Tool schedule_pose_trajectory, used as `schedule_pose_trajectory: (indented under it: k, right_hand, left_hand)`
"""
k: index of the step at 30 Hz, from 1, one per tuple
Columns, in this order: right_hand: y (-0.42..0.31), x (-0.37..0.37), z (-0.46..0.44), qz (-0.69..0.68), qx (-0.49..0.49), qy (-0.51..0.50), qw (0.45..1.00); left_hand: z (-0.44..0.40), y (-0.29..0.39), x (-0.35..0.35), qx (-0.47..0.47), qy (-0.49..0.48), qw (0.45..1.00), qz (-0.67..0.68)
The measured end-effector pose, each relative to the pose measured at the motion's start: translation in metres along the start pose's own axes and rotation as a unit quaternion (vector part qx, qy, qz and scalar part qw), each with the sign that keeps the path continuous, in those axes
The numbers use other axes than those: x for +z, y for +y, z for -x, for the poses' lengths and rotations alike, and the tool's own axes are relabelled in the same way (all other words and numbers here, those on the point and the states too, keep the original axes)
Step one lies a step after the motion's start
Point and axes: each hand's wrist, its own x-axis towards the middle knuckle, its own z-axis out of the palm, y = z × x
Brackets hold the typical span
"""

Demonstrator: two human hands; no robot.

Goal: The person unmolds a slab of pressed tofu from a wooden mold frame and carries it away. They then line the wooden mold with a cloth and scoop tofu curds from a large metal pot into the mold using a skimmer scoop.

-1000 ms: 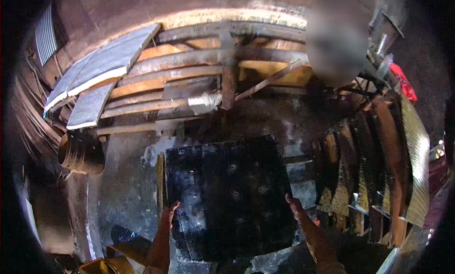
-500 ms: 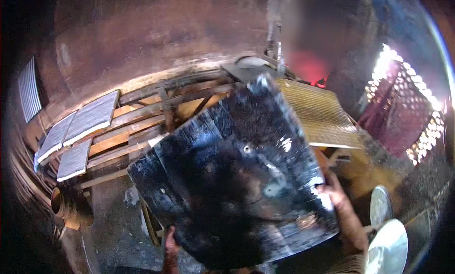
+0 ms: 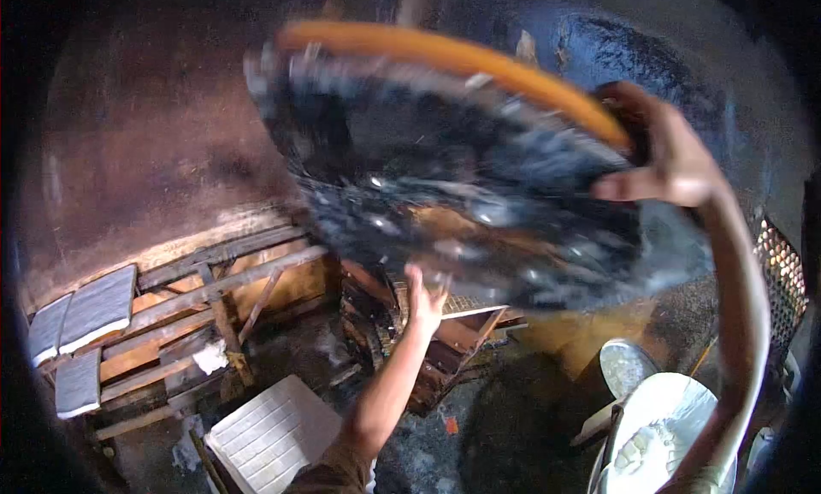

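A large dark panel [image 3: 479, 177] with small bright spots and an orange edge is held up in the air, tilted and blurred by motion. My right hand [image 3: 671, 156] grips its upper right edge, thumb on the dark face and fingers over the orange side. Lower down, my left hand [image 3: 426, 299] supports the panel's bottom side from below, with part of its fingers blurred against it. Beneath my left forearm lies a white grooved slab [image 3: 275, 434].
At the left, a wooden rack [image 3: 227, 323] bears grey slabs [image 3: 98, 310]. Below the panel stands a wooden structure [image 3: 453, 340]. A white basin [image 3: 663, 425] and a round metal lid [image 3: 627, 367] are at the lower right. A perforated wall opening [image 3: 780, 272] is farther right.
The panel has been raised from low in front, swung and tipped, with both hands going up with it. The view has turned right, and the white slab now shows below.
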Motion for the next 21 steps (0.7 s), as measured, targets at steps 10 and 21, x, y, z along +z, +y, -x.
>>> schedule_pose_trajectory:
  k: [10, 21]
  right_hand:
    - [0.091, 0.377, -0.031, 0.246, 0.058, -0.233, 0.939]
    - [0.218, 0.403, 0.103, -0.139, 0.236, 0.257, 0.927]
  left_hand:
    - [-0.031, -0.039, 0.012, -0.084, -0.073, 0.975, 0.191]
    - [0.020, -0.081, -0.079, 0.204, -0.036, 0.904, -0.374]
